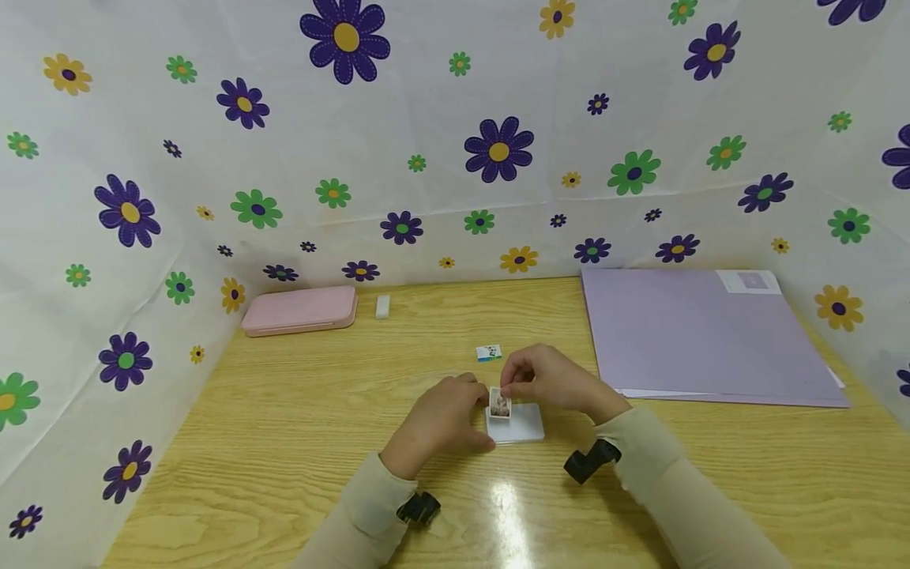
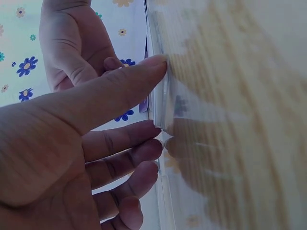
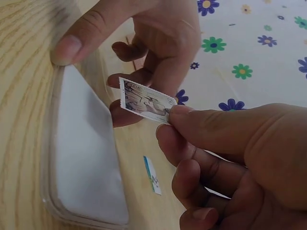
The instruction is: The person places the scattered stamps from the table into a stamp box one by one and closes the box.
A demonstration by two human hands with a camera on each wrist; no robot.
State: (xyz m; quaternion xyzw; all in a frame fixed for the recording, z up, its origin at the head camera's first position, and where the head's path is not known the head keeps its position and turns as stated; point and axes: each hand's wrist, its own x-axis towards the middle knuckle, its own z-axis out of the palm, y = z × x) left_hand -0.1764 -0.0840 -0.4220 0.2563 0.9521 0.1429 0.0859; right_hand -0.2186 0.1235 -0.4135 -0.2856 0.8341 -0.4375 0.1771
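A small postage stamp (image 3: 146, 101) with perforated edges and a brownish picture is pinched between the thumb and index finger of my right hand (image 1: 550, 379). It is held up over the left part of a flat, clear plastic case (image 1: 528, 427) with a white surface inside. My left hand (image 1: 442, 419) holds the left end of this case, thumb at the near edge and fingers at the far side. On the table beyond the case lies another stamp (image 1: 488, 353), white with a blue edge; the right wrist view shows it too.
A pink case (image 1: 300, 310) and a small white block (image 1: 382, 307) lie at the back left of the wooden table (image 1: 284, 442). Large purple sheets (image 1: 697, 340) cover the back right. A flowered cloth (image 1: 426, 111) hangs behind and along both sides.
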